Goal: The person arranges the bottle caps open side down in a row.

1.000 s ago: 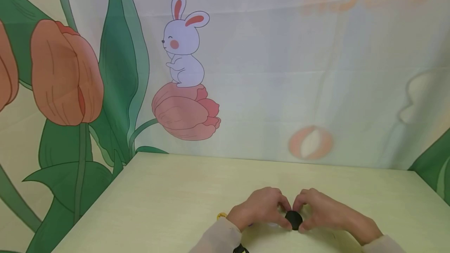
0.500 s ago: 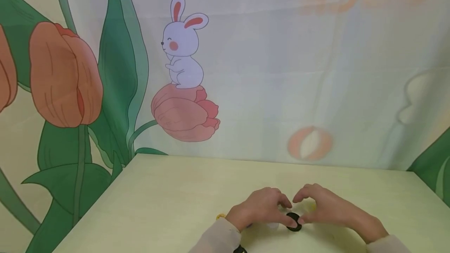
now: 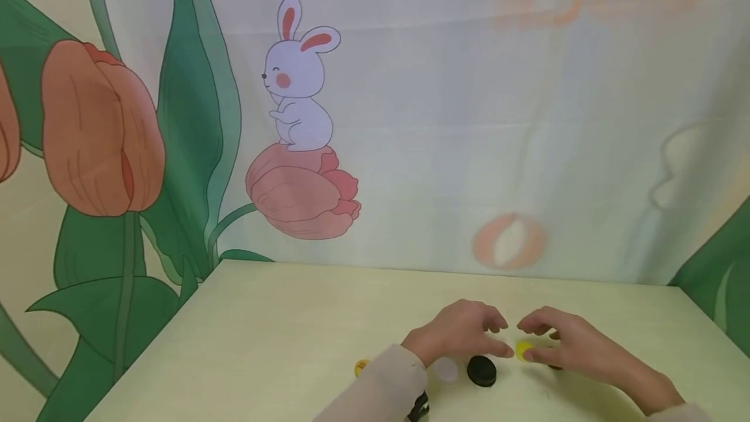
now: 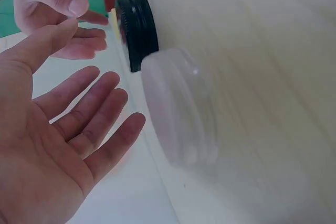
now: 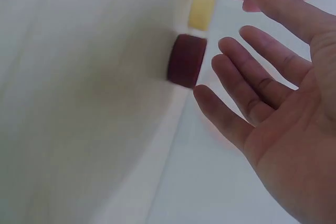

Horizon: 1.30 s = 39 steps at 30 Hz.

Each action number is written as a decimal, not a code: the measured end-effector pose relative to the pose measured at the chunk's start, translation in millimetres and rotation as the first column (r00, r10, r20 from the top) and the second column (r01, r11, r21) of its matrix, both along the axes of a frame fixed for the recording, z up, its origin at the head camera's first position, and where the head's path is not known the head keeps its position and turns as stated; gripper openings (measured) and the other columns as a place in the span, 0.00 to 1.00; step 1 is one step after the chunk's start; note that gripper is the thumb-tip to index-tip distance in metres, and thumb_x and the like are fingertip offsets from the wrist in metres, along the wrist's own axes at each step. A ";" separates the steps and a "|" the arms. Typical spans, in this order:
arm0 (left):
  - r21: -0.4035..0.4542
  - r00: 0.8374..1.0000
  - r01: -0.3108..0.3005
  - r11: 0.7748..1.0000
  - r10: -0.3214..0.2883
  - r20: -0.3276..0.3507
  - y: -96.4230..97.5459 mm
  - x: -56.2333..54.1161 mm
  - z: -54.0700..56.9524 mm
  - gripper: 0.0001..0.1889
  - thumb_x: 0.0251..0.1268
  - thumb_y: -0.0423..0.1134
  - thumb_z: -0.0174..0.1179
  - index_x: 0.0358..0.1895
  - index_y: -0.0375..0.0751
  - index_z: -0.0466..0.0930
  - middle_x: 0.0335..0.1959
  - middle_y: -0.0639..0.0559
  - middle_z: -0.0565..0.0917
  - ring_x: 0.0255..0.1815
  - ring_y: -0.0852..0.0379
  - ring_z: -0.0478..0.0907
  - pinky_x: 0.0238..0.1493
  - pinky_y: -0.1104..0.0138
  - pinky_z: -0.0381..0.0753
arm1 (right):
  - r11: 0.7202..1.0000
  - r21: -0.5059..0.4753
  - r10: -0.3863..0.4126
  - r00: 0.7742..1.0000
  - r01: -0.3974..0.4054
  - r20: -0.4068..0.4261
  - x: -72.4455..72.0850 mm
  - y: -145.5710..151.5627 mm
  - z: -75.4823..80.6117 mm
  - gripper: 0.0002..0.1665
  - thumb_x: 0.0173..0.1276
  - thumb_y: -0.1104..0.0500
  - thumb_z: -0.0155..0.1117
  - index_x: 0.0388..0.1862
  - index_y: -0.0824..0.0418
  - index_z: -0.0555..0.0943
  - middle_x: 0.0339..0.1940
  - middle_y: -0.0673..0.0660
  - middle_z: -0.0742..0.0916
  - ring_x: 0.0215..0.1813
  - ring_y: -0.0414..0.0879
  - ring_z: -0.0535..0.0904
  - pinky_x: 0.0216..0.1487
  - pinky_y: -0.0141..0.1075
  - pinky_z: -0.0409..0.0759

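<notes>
A black round cap (image 3: 482, 370) lies on the table below my left hand (image 3: 459, 332), which hovers with relaxed fingers and touches nothing. In the left wrist view the black cap (image 4: 137, 31) has ridged sides and stands beside a translucent whitish cap (image 4: 176, 107). My right hand (image 3: 586, 348) hovers opposite, fingers loosely bent around no object. Near its thumb is a yellow cap (image 3: 521, 349); whether they touch is unclear. In the right wrist view a dark red cap (image 5: 187, 60) sits next to the yellow cap (image 5: 202, 10), close to the fingertips.
An orange-yellow round piece (image 3: 361, 367) lies left of the left sleeve (image 3: 383, 379), partly covered by it. The pale table (image 3: 305, 311) ends at a printed cloth backdrop (image 3: 410, 148) with tulips and a rabbit.
Both hands held the black cap a second ago. The right hand let go first and moved right; the left has since let go and lifted, leaving the cap on the table.
</notes>
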<state>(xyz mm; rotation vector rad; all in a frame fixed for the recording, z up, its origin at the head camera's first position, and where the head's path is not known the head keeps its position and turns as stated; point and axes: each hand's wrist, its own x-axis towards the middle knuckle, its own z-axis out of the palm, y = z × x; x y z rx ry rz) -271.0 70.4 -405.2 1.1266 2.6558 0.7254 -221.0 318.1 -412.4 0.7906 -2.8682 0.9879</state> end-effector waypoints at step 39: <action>0.032 0.993 -0.013 0.999 0.016 -0.115 15.5 0.7 -7.2 0.16 0.68 0.44 0.75 0.56 0.53 0.88 0.41 0.68 0.88 0.41 0.75 0.80 0.42 0.81 0.75 | 0.992 -0.116 -0.037 0.990 0.054 0.139 -2.2 -6.7 2.6 0.12 0.73 0.54 0.74 0.48 0.58 0.84 0.41 0.52 0.85 0.43 0.46 0.84 0.38 0.37 0.83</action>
